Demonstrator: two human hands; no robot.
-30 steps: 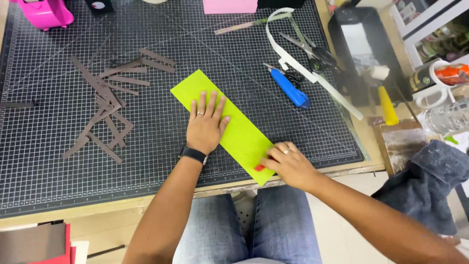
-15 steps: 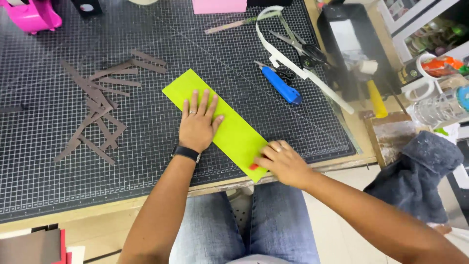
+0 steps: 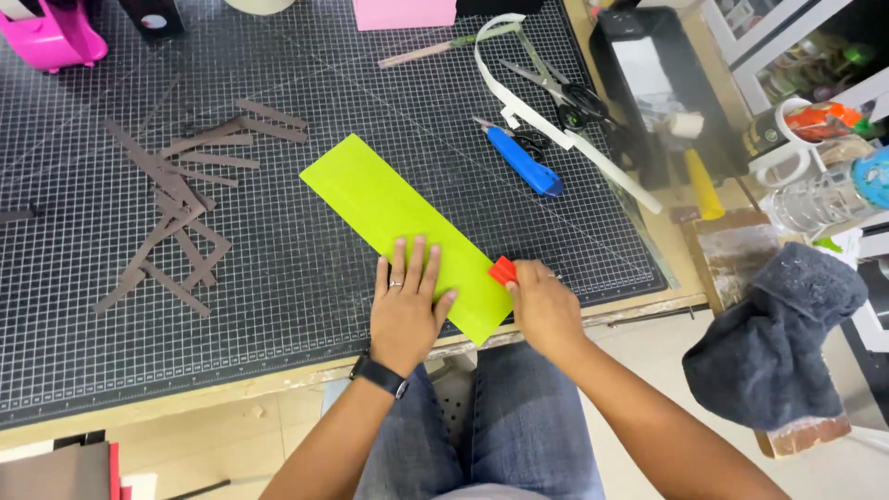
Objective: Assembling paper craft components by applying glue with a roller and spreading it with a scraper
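A long lime-green paper strip (image 3: 375, 199) lies diagonally on the dark gridded cutting mat (image 3: 306, 278). My left hand (image 3: 407, 306) presses flat on the strip's near end, fingers spread, with a dark watch on the wrist. Just right of it, my right hand (image 3: 544, 310) grips a small red tool (image 3: 503, 270), whose tip rests at the strip's right edge.
Brown paper strips (image 3: 176, 208) lie scattered at left. A blue utility knife (image 3: 523, 162), scissors (image 3: 556, 88) and a white paper band (image 3: 546, 130) sit at the back right. A pink tape dispenser (image 3: 46, 32) stands far left. A grey cloth (image 3: 773, 338) lies off the table's right.
My left hand slid down the green strip toward its near end. The right hand shifted so the red tool now shows at the strip's right edge. The camera view moved.
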